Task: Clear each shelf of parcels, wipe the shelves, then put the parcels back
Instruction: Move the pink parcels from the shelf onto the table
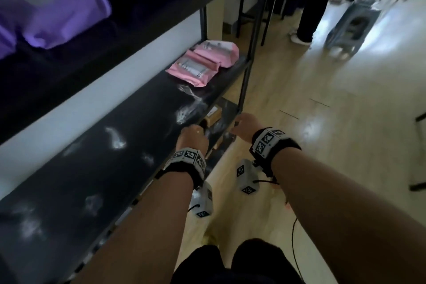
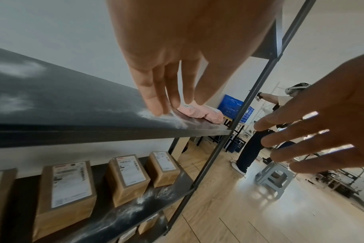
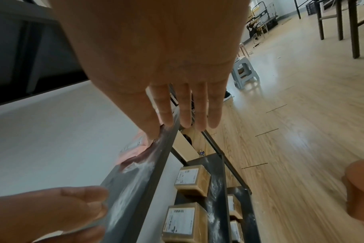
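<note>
Down at the middle of the head view, both bare forearms reach forward side by side toward the front edge of the dark middle shelf [image 1: 96, 163], each wrist wrapped in a band with black-and-white markers. The left hand [image 1: 192, 137] sits at the shelf's front edge; in the left wrist view its fingers [image 2: 156, 98] are straight and close together, pointing down with the tips at the dusty shelf surface, holding nothing. The right hand [image 1: 245, 128] hovers just to the right of it, off the shelf edge and over the wooden floor [image 1: 322, 145]; in the right wrist view its fingers [image 3: 185, 111] are extended and slightly spread, and it grips nothing.

The shelf board carries white smears of dust along its length. Two pink parcels [image 1: 202, 62] lie side by side at the far end of that shelf, upper centre of the head view, well apart from both hands. Purple parcels [image 1: 57, 7] lie on the shelf above, at the upper left. On the lower shelf, brown cardboard boxes [image 2: 66, 189] with white labels stand in a row, at the lower left of the left wrist view, with dust streaks along the board's front.

Farther off, at the upper right of the head view, another person's legs [image 1: 311, 7] stand beside a grey plastic stool [image 1: 352, 25].
</note>
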A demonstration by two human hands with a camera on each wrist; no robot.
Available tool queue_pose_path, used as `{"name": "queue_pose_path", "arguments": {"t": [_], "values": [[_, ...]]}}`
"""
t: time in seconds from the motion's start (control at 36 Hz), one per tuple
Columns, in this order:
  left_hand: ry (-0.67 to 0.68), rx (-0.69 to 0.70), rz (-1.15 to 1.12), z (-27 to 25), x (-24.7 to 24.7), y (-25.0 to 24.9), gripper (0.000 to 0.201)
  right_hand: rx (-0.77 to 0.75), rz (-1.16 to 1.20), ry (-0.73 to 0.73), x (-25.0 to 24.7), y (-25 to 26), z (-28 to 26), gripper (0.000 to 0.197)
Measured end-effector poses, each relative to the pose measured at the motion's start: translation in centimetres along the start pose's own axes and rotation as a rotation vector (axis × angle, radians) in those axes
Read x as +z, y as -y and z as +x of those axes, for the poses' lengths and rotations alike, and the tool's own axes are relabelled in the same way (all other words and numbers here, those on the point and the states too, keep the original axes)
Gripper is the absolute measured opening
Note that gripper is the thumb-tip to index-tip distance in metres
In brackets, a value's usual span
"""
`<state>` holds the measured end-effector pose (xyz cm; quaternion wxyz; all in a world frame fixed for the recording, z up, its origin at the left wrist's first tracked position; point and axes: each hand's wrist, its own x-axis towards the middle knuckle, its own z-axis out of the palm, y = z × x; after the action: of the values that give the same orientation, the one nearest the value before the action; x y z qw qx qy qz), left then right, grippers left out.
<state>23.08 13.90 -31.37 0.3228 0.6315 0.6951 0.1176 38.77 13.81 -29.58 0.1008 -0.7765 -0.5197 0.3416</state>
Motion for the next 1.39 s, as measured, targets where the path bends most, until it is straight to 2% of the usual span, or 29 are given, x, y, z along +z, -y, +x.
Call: {"name": "queue_pose_path", "arguments": {"t": [0.17, 0.22, 0.28, 0.33, 0.5, 0.69, 0.78, 0.83, 0.89, 0.97, 1.11, 1.17, 1.28, 1.39], "values": [[-0.023, -0.037, -0.135, 4.7, 0.5, -2.8, 0.036, 0.026, 0.080, 0.036, -2.4, -0.1, 5.3, 0.046], [-0.035, -0.053, -0.145, 6.6, 0.6, -3.8, 0.039, 0.018, 0.056, 0.045, -3.4, 0.2, 7.8, 0.044], [-0.071, -0.053, -0.131, 8.9, 0.7, -4.5, 0.032, -0.001, 0.023, 0.044, -4.5, 0.9, 10.1, 0.041], [-0.109, -0.093, -0.139, 11.2, 0.8, -5.0, 0.027, -0.044, -0.030, 0.056, -5.2, 1.8, 12.7, 0.038], [-0.207, -0.261, -0.206, 17.5, 0.5, -6.3, 0.038, -0.174, -0.096, 0.127, -6.8, 4.5, 20.3, 0.044], [-0.207, -0.356, -0.130, 23.2, 0.7, -8.1, 0.029, -0.332, -0.204, 0.213, -8.1, 7.9, 27.0, 0.030], [-0.212, -0.402, -0.136, 24.8, 1.0, -8.1, 0.026, -0.372, -0.266, 0.252, -7.5, 9.1, 29.3, 0.043], [-0.219, -0.439, -0.154, 25.5, 1.2, -8.0, 0.028, -0.408, -0.313, 0.264, -7.5, 9.7, 29.9, 0.060], [-0.223, -0.472, -0.176, 26.1, 1.5, -8.0, 0.026, -0.431, -0.304, 0.294, -7.7, 9.8, 30.6, 0.060], [-0.237, -0.517, -0.225, 26.6, 1.8, -8.2, 0.025, -0.369, -0.200, 0.393, -7.5, 9.3, 31.4, 0.061], [-0.310, -0.581, -0.404, 27.3, 2.0, -8.4, 0.021, -0.341, -0.199, 0.413, -6.9, 9.3, 32.2, 0.035], [-0.331, -0.612, -0.470, 27.3, 2.1, -8.2, 0.027, -0.337, -0.188, 0.389, -6.7, 9.2, 32.7, 0.026], [-0.309, -0.658, -0.575, 27.0, 2.4, -7.6, 0.038, -0.309, -0.173, 0.346, -6.4, 9.1, 32.8, 0.023], [-0.260, -0.641, -0.559, 25.9, 2.6, -7.4, 0.016, -0.317, -0.179, 0.295, -6.2, 8.9, 32.4, 0.023]]}}
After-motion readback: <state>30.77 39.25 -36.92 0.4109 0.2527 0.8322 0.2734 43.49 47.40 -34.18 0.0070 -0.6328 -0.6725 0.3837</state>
